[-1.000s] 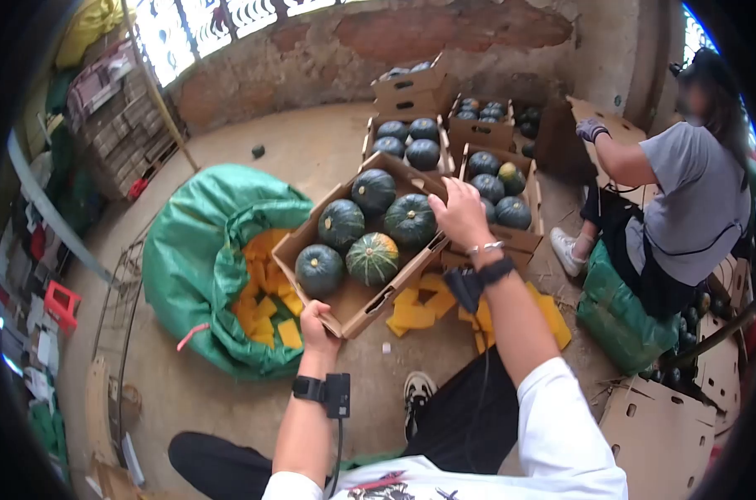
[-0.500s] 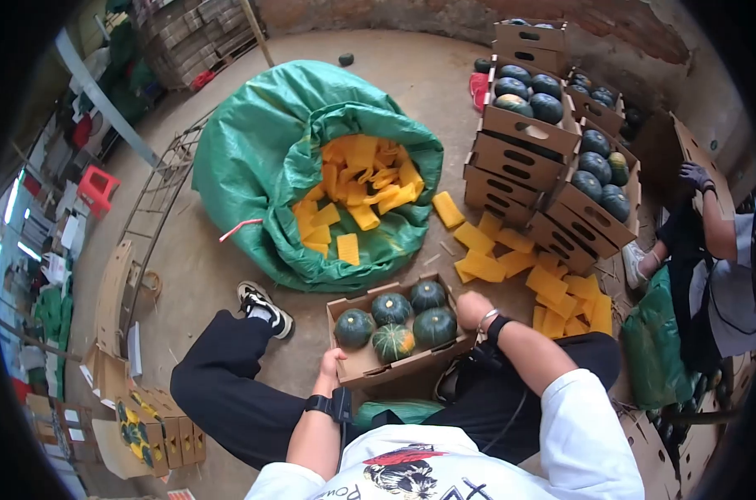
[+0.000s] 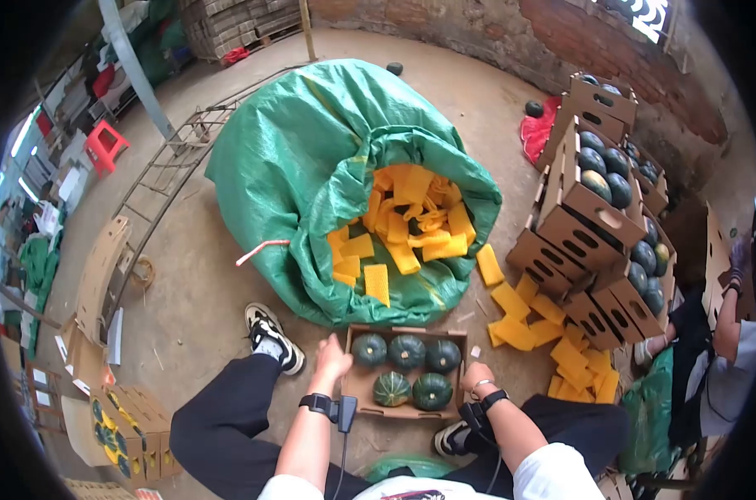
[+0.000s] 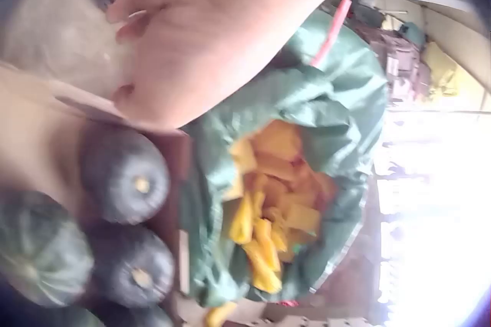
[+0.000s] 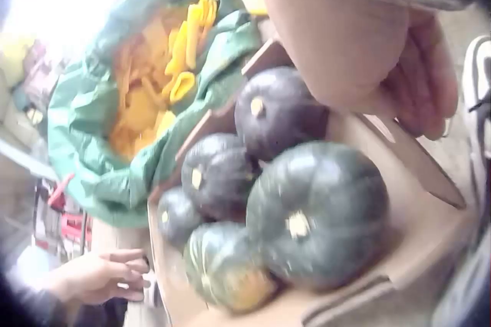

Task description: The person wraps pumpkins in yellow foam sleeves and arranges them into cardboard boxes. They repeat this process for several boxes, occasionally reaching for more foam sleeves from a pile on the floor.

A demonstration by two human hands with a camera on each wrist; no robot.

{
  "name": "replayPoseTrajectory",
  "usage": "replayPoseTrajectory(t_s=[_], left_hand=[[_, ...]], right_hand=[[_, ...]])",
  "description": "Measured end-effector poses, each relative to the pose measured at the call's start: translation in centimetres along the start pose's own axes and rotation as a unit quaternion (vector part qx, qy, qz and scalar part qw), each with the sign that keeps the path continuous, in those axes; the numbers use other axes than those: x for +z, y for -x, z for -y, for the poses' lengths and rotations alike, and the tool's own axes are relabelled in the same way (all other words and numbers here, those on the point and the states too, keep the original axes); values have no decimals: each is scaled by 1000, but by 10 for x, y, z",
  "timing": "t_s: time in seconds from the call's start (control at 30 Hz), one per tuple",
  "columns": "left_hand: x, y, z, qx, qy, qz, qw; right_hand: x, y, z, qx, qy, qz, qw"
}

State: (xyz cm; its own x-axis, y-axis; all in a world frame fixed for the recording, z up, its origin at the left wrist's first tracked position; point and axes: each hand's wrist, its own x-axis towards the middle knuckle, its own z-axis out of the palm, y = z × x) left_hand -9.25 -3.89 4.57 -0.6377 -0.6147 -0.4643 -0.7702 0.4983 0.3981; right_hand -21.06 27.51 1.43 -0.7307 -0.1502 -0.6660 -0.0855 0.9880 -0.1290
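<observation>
An open cardboard box [image 3: 443,406] holding several dark green pumpkins [image 3: 407,352] sits on the floor between the person's feet. One pumpkin [image 3: 391,389] is striped, with an orange patch. At the box's left wall is the left hand [image 3: 333,360]; the left wrist view shows its thumb at the rim and its fingers loosely bent outside the box. Just off the right wall, the right hand [image 3: 478,377] wears a bracelet. In the right wrist view, the right hand's fingers [image 5: 422,85] hang down outside the cardboard wall.
Right ahead stands a large green sack [image 3: 311,167] full of yellow foam net sleeves [image 3: 407,225], with more sleeves [image 3: 511,321] on the floor. Stacked pumpkin boxes [image 3: 590,221] rise at the right, near another person [image 3: 728,350]. A metal rack [image 3: 157,192] lies left.
The box has come down from a tilted, raised hold to the floor, closer to the body. Both hands came down with it and now have looser fingers. The head view has turned.
</observation>
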Motion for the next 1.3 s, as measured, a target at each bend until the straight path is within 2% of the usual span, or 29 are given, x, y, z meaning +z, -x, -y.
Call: replayPoseTrajectory(t_s=[0.07,0.13,0.17,0.2,0.33,0.37,0.4,0.43,0.47,0.5,0.53,0.57,0.6,0.63,0.7,0.77,0.8,0.83,0.87,0.9,0.97,1.0,1.03,1.07,1.1,1.17,1.2,1.23,1.3], left_hand=[[-8,-38,-39,218,135,-17,966],[-23,-73,-95,295,241,63,923],[-32,-88,-125,220,341,155,901],[-13,-128,-137,257,327,118,902],[-21,-213,-146,-11,577,192,794],[-23,-246,-128,-63,541,142,827],[-27,-258,-111,71,460,-37,884],[-34,-266,-94,218,348,-194,891],[-66,-242,-88,278,321,-179,887],[-117,-187,-108,213,390,-44,895],[-139,-151,-118,174,247,-70,951],[-142,-128,-115,224,129,-129,957],[-132,-120,-108,334,78,-323,882],[-137,-109,-105,318,6,-382,868],[-130,-113,-97,135,-52,-478,866],[-95,-157,-70,93,39,-363,926],[-75,-189,-48,45,313,-217,924],[-65,-211,-36,-10,553,-50,831],[-74,-204,-46,5,660,12,751],[-88,-195,-53,34,752,158,639],[-120,-158,-93,122,803,218,540],[-129,-152,-103,171,783,221,556],[-138,-157,-107,258,761,277,526],[-147,-164,-115,253,794,304,461],[-168,-156,-129,193,821,198,500],[-209,-119,-148,193,786,167,562],[-220,-121,-121,166,760,80,624],[-226,-119,-89,139,724,-10,676],[-223,-37,-102,150,496,-331,788]], right_hand=[[-1,-31,3,-17,-49,-88,995],[-34,-51,14,-110,-124,-146,975],[-45,-69,16,-128,-145,-160,968],[-68,-72,30,-138,-154,-167,964],[-153,-85,72,-226,-228,-130,938],[-173,-83,85,-237,-234,-96,938],[-188,-85,93,-254,-222,-91,937],[-198,-89,101,-269,-214,-84,935],[-207,-91,113,-307,-174,-155,923],[-212,-93,127,-343,-131,-221,903],[-209,-100,142,-351,-136,-242,894],[-205,-107,159,-354,-139,-218,899],[-199,-109,180,-369,-130,-200,898],[-183,-114,199,-380,-137,-184,896],[-151,-108,237,-403,-145,-71,901],[-109,-108,263,-459,-177,-26,870],[-96,-106,275,-474,-215,-9,854],[-84,-107,284,-474,-232,-60,847],[-92,-100,287,-434,-340,-82,830],[-104,-95,288,-388,-443,-106,801],[-120,-85,281,-392,-613,2,686],[-135,-74,273,-429,-551,112,707],[-153,-54,268,-439,-483,220,725],[-160,-49,267,-442,-484,212,725],[-168,-43,268,-477,-409,178,757],[-182,-33,268,-527,-257,102,804],[-184,-52,268,-503,-289,-83,810],[-206,-60,263,-405,-334,-178,832],[-232,-40,267,-310,-331,-362,815]])
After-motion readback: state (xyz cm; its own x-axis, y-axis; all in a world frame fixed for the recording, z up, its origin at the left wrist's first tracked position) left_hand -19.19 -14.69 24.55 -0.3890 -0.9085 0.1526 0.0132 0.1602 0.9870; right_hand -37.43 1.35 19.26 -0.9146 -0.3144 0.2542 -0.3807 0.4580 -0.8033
